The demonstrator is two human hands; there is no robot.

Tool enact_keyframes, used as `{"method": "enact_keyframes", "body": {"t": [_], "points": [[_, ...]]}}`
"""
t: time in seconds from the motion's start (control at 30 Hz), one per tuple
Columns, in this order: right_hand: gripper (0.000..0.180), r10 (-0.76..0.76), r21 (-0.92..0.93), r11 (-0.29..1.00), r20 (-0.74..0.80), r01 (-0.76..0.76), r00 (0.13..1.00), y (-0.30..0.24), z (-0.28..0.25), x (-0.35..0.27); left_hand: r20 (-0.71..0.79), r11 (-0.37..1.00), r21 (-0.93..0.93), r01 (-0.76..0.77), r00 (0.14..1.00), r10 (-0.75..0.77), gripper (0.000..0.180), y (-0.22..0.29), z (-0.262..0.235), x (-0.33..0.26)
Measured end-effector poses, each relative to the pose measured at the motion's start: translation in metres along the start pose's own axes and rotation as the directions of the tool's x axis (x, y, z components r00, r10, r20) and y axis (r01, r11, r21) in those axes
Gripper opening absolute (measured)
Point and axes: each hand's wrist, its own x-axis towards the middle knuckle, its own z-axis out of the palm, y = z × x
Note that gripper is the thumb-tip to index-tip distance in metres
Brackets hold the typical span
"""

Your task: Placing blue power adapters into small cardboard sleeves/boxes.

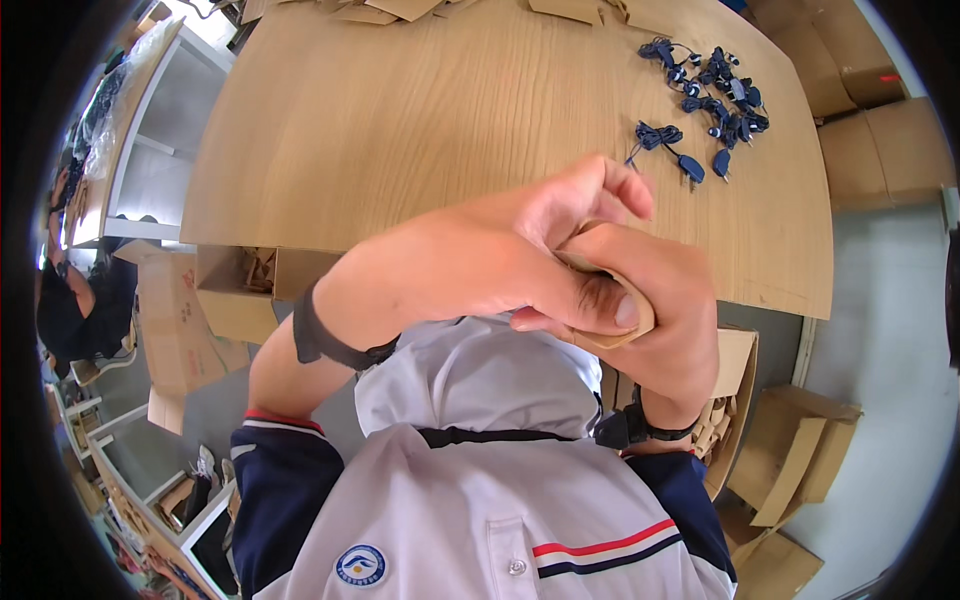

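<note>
A small folded piece of brown cardboard [646, 314] is between my two hands, above the near edge of the table. My right hand [675, 285] wraps round its outer side. My left hand [545, 250] reaches across from the left, its thumb pressed into the opening of the cardboard. Some left fingers are curled above it, near the right hand's knuckles. Most of the cardboard is hidden by the hands. Farther off, at the right of the table, lie several dark blue bundled cables with plugs [690, 168].
Flat cardboard pieces [400, 8] lie along the far edge of the wooden table [400, 130]. An open carton [235, 310] with brown pieces stands below the table at left, another carton [735, 365] at right. Large cardboard boxes [880, 150] are stacked at right. Another person sits at far left.
</note>
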Motion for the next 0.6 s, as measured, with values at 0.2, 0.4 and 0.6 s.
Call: {"method": "enact_keyframes", "body": {"t": [0.2,0.4,0.6], "points": [[0.024,0.162,0.409,0.902,-0.021,-0.139,0.987,0.006,0.004,-0.005,-0.396,0.942,0.259,-0.214,0.866,0.306,0.079,-0.002,0.015,-0.002],[0.038,0.342,0.741,0.668,-0.233,-0.061,0.91,0.005,0.019,-0.006,0.371,-0.302,0.926,-0.226,0.399,0.838,0.026,-0.024,0.006,0.01],[0.044,0.341,0.603,0.793,-0.318,-0.089,0.885,0.008,0.03,-0.014,0.391,-0.342,0.918,-0.199,0.591,0.706,0.035,-0.024,0.016,-0.004]]}}
